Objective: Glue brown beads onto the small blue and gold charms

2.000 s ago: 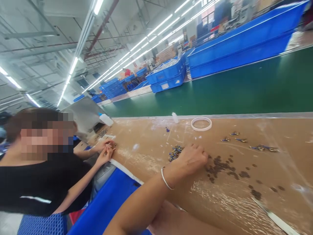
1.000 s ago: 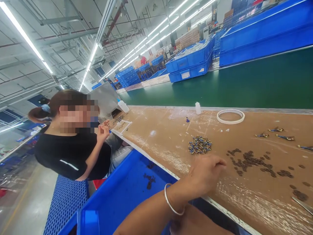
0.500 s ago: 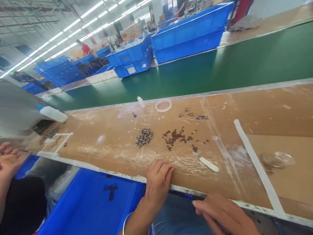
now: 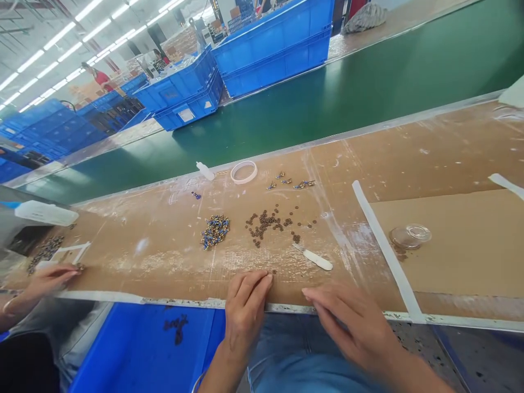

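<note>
My left hand [image 4: 244, 314] lies flat on the near edge of the brown worktable [image 4: 164, 256], fingers stretched out together, holding nothing. My right hand [image 4: 355, 322] rests beside it on the same edge, fingers extended and empty. Just beyond my fingertips lies a white-handled small tool [image 4: 314, 257]. Farther in sit a scatter of small dark round parts [image 4: 268, 221] and a heap of blue and gold parts [image 4: 215, 230].
A tape ring [image 4: 244, 172], a small white bottle [image 4: 204, 171] and a few blue-gold pieces [image 4: 292, 182] lie near the green conveyor [image 4: 327, 103]. A clear dish [image 4: 410, 236] sits right. A blue bin [image 4: 143, 349] is below left; a co-worker's hand [image 4: 49, 278] works far left.
My view swung from the co-worker at left down to the table. My left hand came back from the dark parts to the near edge; my right hand rose onto the edge.
</note>
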### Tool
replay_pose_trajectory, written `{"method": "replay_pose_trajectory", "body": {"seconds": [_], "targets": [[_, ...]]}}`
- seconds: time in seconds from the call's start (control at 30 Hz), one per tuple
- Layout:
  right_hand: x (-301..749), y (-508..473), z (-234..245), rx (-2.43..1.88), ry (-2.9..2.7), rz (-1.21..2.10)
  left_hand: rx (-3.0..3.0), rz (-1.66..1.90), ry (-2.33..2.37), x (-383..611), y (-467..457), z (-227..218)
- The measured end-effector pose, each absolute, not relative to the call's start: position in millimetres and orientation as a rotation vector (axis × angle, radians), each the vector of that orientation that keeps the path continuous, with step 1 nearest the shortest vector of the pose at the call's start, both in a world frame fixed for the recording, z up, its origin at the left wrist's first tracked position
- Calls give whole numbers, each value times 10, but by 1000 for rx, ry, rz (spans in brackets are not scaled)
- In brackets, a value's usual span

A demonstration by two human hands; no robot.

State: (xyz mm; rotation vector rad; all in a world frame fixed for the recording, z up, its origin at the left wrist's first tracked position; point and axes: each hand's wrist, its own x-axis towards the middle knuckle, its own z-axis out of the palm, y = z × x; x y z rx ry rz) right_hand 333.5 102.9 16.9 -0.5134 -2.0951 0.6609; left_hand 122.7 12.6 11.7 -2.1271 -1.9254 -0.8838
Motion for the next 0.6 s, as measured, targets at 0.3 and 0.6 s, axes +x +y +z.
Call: {"method": "replay_pose_trajectory", "body": {"seconds": [0.3, 0.6], "targets": [[2981, 910, 195, -638, -2226, 576, -1983, -821, -2044, 1315, 113, 152], [2939, 903, 141, -652, -2288, 540, -1981, -769, -2063, 1323, 133, 149]]}}
